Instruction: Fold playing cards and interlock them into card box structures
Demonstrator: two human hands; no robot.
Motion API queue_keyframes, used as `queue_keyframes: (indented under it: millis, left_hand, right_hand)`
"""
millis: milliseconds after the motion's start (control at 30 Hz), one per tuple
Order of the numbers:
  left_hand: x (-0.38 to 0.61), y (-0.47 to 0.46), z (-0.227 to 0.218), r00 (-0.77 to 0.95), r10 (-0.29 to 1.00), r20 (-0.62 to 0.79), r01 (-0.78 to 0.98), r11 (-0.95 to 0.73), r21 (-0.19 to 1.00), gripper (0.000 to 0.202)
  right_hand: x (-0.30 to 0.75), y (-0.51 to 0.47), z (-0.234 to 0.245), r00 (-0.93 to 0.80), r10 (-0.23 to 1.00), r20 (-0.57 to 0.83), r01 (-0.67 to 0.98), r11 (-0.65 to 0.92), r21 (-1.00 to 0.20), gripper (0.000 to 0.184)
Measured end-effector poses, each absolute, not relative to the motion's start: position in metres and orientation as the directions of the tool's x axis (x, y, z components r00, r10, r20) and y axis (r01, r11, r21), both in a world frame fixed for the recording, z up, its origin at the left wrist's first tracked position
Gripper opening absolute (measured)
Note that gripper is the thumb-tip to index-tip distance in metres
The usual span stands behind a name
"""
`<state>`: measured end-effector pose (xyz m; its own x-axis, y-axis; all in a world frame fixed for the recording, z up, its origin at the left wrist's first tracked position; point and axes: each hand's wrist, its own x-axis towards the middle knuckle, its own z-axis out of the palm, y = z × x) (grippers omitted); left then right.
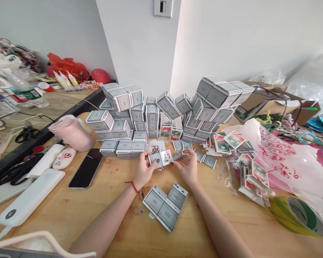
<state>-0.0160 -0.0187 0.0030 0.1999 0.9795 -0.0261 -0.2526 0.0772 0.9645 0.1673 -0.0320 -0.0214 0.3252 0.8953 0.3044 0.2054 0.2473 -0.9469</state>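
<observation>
Above the table [110,195], the left hand [144,169] pinches playing cards [166,158]; the right hand [188,167] holds a grey-backed card [178,155].

White walls [244,36], shaded gray at left, jutting pillar [137,46], switch plate [163,8], wooden table [110,182]

Across the back of the bench [62,208] stand card blocks [152,114]; before them lies a card piece [169,212]. Left lie a phone [86,168] and, farther left, a power bank [34,195]; a roll [72,133] lies behind the phone. Right, tape [281,212] lies before a bag [282,157], a carton [271,105] behind it.
</observation>
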Motion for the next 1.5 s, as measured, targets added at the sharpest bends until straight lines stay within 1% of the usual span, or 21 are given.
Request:
queue_keyframes:
  millis: [100, 167, 300, 367, 467, 533, 667, 767, 967, 1033, 1167, 1233, 1500]
  left_hand:
    - [-0.016, -0.02, 0.005, 0.209, 0.978, -0.021, -0.229, 0.07, 0.971, 0.041]
    - [-0.016, -0.021, 0.006, 0.205, 0.979, -0.019, -0.217, 0.064, 0.974, 0.04]
    - [-0.017, -0.02, 0.007, 0.232, 0.973, -0.016, -0.212, 0.066, 0.975, 0.039]
    - [-0.017, -0.019, 0.006, 0.256, 0.967, -0.014, -0.2, 0.067, 0.978, 0.039]
    - [-0.019, -0.018, 0.005, 0.279, 0.96, -0.013, -0.182, 0.066, 0.981, 0.038]
    - [-0.02, -0.017, 0.005, 0.279, 0.96, -0.01, -0.185, 0.064, 0.981, 0.037]
    - [-0.021, -0.016, 0.005, 0.286, 0.958, -0.013, -0.201, 0.073, 0.977, 0.038]
    - [-0.02, -0.017, 0.005, 0.297, 0.955, -0.018, -0.205, 0.082, 0.975, 0.038]
    - [-0.019, -0.017, 0.002, 0.285, 0.958, -0.005, -0.198, 0.064, 0.978, 0.039]
    - [-0.019, -0.017, 0.002, 0.254, 0.967, 0.01, -0.195, 0.041, 0.98, 0.037]
    - [-0.019, -0.017, 0.002, 0.19, 0.981, 0.047, -0.211, -0.006, 0.978, 0.037]
    - [-0.018, -0.017, 0.001, 0.194, 0.98, 0.051, -0.211, -0.01, 0.978, 0.037]
    - [-0.019, -0.016, 0.001, 0.166, 0.983, 0.08, -0.209, -0.044, 0.977, 0.037]
  right_hand:
    - [0.166, -0.033, -0.02, 0.302, 0.904, 0.302, 0.233, 0.237, -0.943, 0.066]
    - [0.168, -0.032, -0.02, 0.287, 0.918, 0.275, 0.23, 0.212, -0.95, 0.063]
    - [0.173, -0.029, -0.024, 0.268, 0.943, 0.197, 0.131, 0.167, -0.977, 0.058]
    - [0.175, -0.028, -0.025, 0.27, 0.949, 0.162, 0.114, 0.136, -0.984, 0.065]
    - [0.177, -0.028, -0.025, 0.272, 0.956, 0.105, 0.135, 0.07, -0.988, 0.08]
    - [0.177, -0.028, -0.024, 0.252, 0.965, 0.076, 0.104, 0.051, -0.993, 0.081]
    - [0.175, -0.028, -0.018, 0.142, 0.989, 0.037, -0.055, 0.045, -0.997, 0.068]
    - [0.171, -0.029, -0.013, 0.074, 0.997, 0.018, -0.121, 0.027, -0.992, 0.057]
    - [0.17, -0.03, -0.012, 0.044, 0.999, -0.013, -0.179, -0.005, -0.984, 0.044]
    - [0.172, -0.03, -0.013, 0.037, 0.998, -0.055, -0.246, -0.044, -0.968, 0.04]
    - [0.178, -0.03, -0.013, 0.023, 0.991, -0.134, -0.422, -0.112, -0.899, 0.029]
    - [0.18, -0.029, -0.012, 0.001, 0.989, -0.146, -0.455, -0.129, -0.881, 0.028]
    - [0.181, -0.03, -0.012, -0.048, 0.988, -0.144, -0.44, -0.151, -0.885, 0.038]
